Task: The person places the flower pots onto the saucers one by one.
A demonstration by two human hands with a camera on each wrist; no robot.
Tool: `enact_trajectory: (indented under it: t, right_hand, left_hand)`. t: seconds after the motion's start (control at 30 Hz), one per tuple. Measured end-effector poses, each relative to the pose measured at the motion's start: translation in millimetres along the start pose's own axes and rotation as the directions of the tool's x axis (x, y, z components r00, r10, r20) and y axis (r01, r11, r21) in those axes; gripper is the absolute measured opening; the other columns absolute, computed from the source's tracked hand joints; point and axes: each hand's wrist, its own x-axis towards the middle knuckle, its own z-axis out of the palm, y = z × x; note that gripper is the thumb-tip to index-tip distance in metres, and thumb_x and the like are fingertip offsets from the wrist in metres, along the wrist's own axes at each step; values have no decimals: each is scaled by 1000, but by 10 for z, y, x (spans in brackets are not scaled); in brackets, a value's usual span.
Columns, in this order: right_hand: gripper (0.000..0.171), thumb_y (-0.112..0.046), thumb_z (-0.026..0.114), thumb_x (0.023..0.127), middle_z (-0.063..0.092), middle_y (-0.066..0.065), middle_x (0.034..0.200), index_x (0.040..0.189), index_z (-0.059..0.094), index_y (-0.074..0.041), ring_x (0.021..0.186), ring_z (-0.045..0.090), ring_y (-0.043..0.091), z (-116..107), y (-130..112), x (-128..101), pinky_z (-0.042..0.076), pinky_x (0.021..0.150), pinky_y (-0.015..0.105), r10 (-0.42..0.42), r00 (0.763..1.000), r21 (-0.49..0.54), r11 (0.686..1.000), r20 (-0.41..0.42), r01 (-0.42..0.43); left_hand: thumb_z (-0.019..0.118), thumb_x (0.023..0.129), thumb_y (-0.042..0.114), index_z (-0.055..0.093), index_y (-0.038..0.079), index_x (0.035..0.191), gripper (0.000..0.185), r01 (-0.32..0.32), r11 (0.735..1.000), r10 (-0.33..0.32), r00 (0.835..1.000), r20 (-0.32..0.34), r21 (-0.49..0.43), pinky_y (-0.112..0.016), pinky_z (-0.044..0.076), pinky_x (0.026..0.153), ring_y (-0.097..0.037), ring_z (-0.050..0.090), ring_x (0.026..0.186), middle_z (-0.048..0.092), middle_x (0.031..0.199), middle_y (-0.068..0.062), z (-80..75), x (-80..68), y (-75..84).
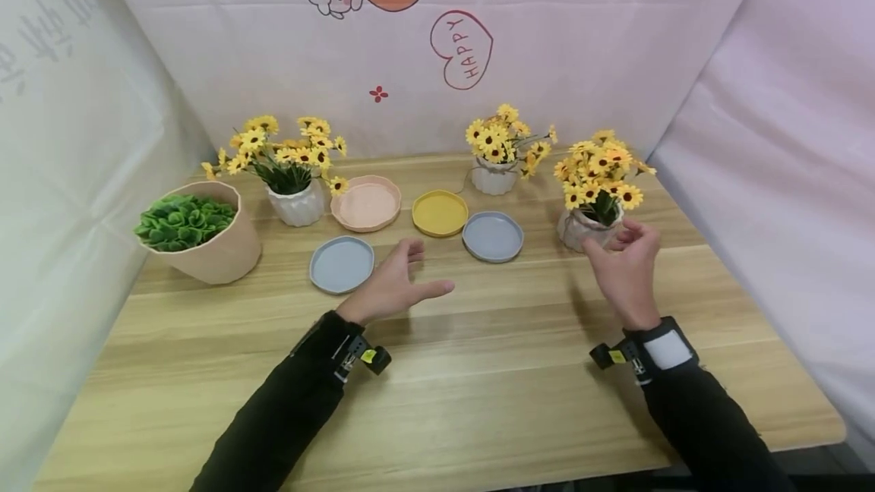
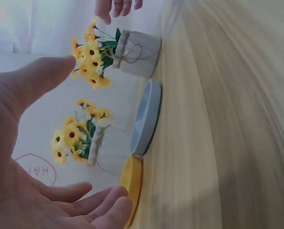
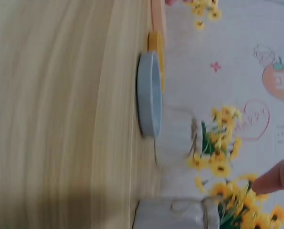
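Observation:
My right hand point(image 1: 627, 272) is at the near right side of a white pot of yellow daisies point(image 1: 589, 229), thumb and fingers loosely bent. The left wrist view shows the right fingertips point(image 2: 118, 8) apart from that pot, which has twine tied round its neck. In the right wrist view the thumb point(image 3: 275, 179) overlaps the blooms. My left hand point(image 1: 390, 287) hovers with thumb spread wide and nothing in it, beside a blue-grey saucer point(image 1: 338, 265). Beyond it lie a yellow saucer point(image 1: 440, 213) and a second blue-grey saucer point(image 1: 493, 237).
At the back stand two more white pots of yellow daisies, one left point(image 1: 297, 205) and one right of centre point(image 1: 494, 176). A pink saucer point(image 1: 365, 204) lies between them. On the far left is a large pink pot point(image 1: 229, 245) with a green succulent. White printed cloth point(image 1: 287, 74) encloses the table.

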Motion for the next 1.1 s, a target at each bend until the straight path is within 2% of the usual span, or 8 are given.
enact_trajectory:
  t: [0.17,0.27,0.37,0.5,0.67,0.87,1.0,1.1]
  right_hand:
    - [103,-33,76,92,20,28,157,164,10,-1,144,29,40,-107,135,237,40,116,53,38,994,-151,988,106,-22]
    - [111,-32,80,91,14,32,165,167,5,-2,152,24,48,-106,228,367,31,125,68,22,984,-167,986,180,9]
    - [107,-26,85,89,27,30,165,166,15,-2,150,35,48,-61,323,482,33,125,68,-39,977,-141,987,211,70]
    - [100,-18,88,85,46,25,158,163,26,-6,144,48,42,18,401,597,40,124,59,-105,973,-85,988,205,125]
    - [100,-17,90,83,51,19,156,163,30,-13,144,50,36,99,408,682,41,124,54,-122,979,-51,990,164,132]
    - [100,-32,90,84,50,20,157,163,32,-11,145,49,37,122,378,738,41,124,53,-59,989,-103,992,138,73]
    - [100,-45,88,85,51,25,156,160,36,-4,144,50,41,130,356,737,43,122,54,35,989,-130,991,143,-17]
    - [104,-51,86,85,49,27,156,160,35,0,144,49,43,150,345,732,43,123,55,83,985,-143,988,149,-61]
  left_hand:
    - [80,92,47,31,0,163,98,0,999,0,1000,1,32,-51,40,126,-35,43,153,42,165,-21,105,214,23]
    - [80,92,44,31,-1,163,97,6,999,-6,1000,-7,47,-49,39,127,-36,43,153,42,164,-22,164,337,16]
    - [81,92,44,32,-1,162,97,22,997,-21,1000,-10,79,-48,38,127,-35,43,153,44,163,-22,226,443,2]
    - [81,91,45,33,-2,162,98,26,993,-25,1000,-11,118,-48,40,126,-36,44,151,47,161,-23,315,583,-12]
    - [85,88,39,31,0,163,100,20,989,-16,999,-29,147,-48,40,126,-36,44,152,45,163,-22,397,748,7]
    - [90,84,31,21,4,168,112,-43,979,50,998,-28,198,-48,32,131,-35,30,159,32,171,-21,465,988,57]
    - [93,81,26,20,-1,166,115,-112,968,116,993,-1,225,-48,33,130,-36,34,157,35,168,-21,506,1101,115]
    - [94,79,25,22,-2,165,115,-125,958,128,992,3,257,-46,36,129,-35,39,154,39,165,-21,528,1158,146]
